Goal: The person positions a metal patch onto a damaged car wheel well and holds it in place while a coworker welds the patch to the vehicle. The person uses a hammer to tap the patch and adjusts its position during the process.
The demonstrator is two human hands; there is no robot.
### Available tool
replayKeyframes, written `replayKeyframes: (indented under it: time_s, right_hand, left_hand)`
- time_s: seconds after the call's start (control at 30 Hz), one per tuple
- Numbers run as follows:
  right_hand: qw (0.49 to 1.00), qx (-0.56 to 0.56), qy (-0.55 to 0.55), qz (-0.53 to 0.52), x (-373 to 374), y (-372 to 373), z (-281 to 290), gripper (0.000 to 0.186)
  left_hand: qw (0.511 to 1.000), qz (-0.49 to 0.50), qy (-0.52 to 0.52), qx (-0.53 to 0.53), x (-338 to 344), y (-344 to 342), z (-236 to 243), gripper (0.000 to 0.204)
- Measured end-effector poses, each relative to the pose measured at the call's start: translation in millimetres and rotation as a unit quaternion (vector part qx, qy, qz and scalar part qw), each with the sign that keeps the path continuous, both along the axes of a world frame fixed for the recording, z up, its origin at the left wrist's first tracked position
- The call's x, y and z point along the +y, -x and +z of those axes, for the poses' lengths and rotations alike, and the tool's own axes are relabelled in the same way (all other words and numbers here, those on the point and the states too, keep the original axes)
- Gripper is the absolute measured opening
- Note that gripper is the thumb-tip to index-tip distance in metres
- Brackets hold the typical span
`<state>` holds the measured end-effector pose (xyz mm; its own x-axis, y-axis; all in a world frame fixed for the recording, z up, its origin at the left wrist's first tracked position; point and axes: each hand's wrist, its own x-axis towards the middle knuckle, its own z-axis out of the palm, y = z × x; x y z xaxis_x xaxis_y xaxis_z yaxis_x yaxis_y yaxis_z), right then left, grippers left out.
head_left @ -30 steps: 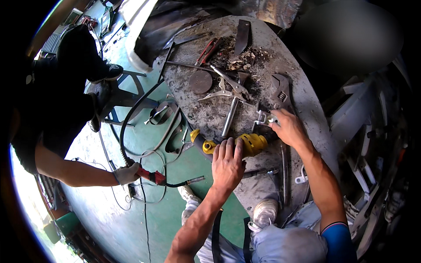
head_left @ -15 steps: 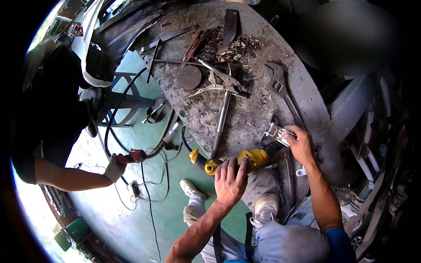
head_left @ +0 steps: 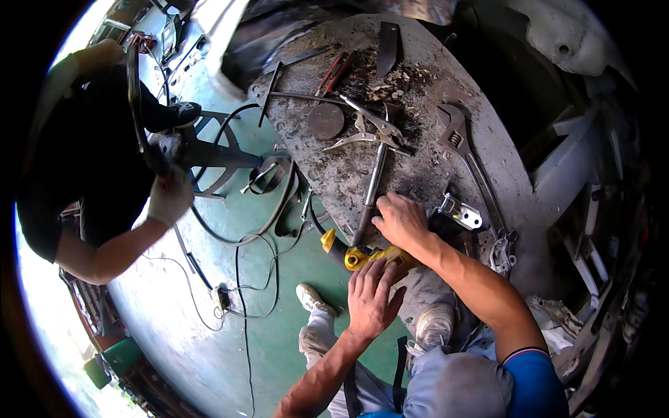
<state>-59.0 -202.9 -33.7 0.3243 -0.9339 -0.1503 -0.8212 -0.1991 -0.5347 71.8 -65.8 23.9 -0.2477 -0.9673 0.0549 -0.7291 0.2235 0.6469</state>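
My left hand [head_left: 369,299] lies against the yellow power tool [head_left: 376,259], fingers apart and loosely curved over its near side, thumb off to the right. My right hand [head_left: 408,223] hovers just above that tool, fingers loosely bent and apart, near the long steel bar [head_left: 373,184] with a dark lower end. Right of it rests a metal bracket [head_left: 456,210], beside a large adjustable wrench [head_left: 456,138] and a smaller metal tool [head_left: 502,254]. Locking pliers [head_left: 376,129] lie across the bar, next to a round dark disc [head_left: 325,120].
Another person [head_left: 83,174] crouches at the left; their gloved hand [head_left: 169,196] grips a dark hose-like tool. The worn metal bench [head_left: 488,174] also bears red-handled pliers [head_left: 333,75] and a flat dark blade [head_left: 387,49]. Cables [head_left: 237,313] lie on the floor; scrap metal [head_left: 592,251] fills the right.
My right hand has let go of the bracket and moved left toward the bar. My left hand stays at the yellow tool. The other person's gloved hand has risen with their tool.
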Motion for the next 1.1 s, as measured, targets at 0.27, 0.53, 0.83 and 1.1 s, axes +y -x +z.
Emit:
replayKeyframes:
  time_s: [0.27, 0.53, 0.83, 1.1]
  right_hand:
    - [0.993, -0.044, -0.018, -0.105, 5, 6, -10, 0.016]
    - [0.935, -0.313, -0.137, -0.098, 41, 14, 143, 0.012]
    - [0.924, -0.345, 0.152, 0.06, 65, 23, 197, 0.028]
    - [0.89, -0.434, 0.135, 0.028, 89, 35, 192, 0.034]
  left_hand:
    - [0.991, 0.086, -0.06, 0.087, 25, -31, 12, 0.051]
    - [0.797, 0.223, -0.22, 0.516, -37, -26, 58, 0.029]
    - [0.77, 0.148, -0.184, 0.592, -23, -18, 114, 0.018]
    - [0.774, 0.15, -0.143, 0.598, -3, -2, 115, 0.018]
